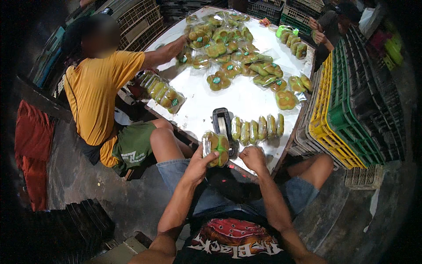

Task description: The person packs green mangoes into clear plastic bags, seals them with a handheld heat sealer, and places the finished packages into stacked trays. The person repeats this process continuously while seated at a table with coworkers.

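Left of frame: a seated co-worker in a yellow shirt (94, 88) reaches over the white worktop (246, 99). Lower centre: my left hand (198, 163) grasps a wrapped pack of green peppers (216, 148), held upright at the worktop's near edge. Just right of it stands the black tape dispenser (223, 125). My right hand (253, 157) is clenched, resting beside the pack and nearer the row of upright packs (258, 129). Far right: stacked crates (351, 105).
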Tool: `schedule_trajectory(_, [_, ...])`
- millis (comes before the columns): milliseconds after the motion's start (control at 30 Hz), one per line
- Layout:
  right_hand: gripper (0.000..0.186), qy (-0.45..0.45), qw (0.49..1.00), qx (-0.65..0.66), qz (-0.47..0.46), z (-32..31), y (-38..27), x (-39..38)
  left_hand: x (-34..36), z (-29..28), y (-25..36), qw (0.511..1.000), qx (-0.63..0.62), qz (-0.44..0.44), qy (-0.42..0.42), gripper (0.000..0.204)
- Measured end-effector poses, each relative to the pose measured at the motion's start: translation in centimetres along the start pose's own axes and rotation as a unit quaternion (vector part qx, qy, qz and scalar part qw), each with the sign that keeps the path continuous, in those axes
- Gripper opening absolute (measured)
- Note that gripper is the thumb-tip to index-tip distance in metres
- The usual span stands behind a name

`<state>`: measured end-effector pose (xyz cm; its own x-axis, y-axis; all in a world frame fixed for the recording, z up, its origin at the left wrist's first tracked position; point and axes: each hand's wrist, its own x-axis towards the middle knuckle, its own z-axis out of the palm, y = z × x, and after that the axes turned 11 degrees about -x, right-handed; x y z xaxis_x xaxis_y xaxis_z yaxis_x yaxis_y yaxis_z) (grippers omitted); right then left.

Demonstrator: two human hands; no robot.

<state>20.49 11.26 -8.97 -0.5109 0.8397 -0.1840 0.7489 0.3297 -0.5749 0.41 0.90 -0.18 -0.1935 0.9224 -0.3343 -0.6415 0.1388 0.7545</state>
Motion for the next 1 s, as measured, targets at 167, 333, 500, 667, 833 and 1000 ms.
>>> schedule_trajectory(167, [0.028,-0.143,0.941,0.284,-0.118,-8.8,-6.7,-2.1,0.3,1.5,-0.3,0.988,0.140,-0.033,-0.062,0.057])
schedule_trajectory(333, [0.021,-0.168,0.924,0.324,-0.118,-11.4,-6.8,-1.9,0.4,3.1,-1.2,0.965,0.243,0.012,-0.100,0.057])
schedule_trajectory(500, [0.015,-0.190,0.884,0.406,-0.133,-13.6,-7.7,-3.4,1.6,2.0,-3.3,0.909,0.383,0.140,-0.083,0.058])
schedule_trajectory(667, [0.033,0.058,0.971,0.208,-0.098,-11.1,-8.6,-3.9,1.8,2.9,-3.6,0.912,0.376,0.157,-0.051,0.062])
schedule_trajectory(833, [0.025,0.149,0.957,0.248,-0.012,-6.3,-9.3,-3.9,1.0,4.4,-4.6,0.859,0.476,0.186,-0.009,0.073])
schedule_trajectory(1000, [0.024,0.077,0.852,0.516,-0.042,-5.7,-7.3,-3.2,1.0,3.1,-3.6,0.935,0.321,0.118,-0.090,0.089])
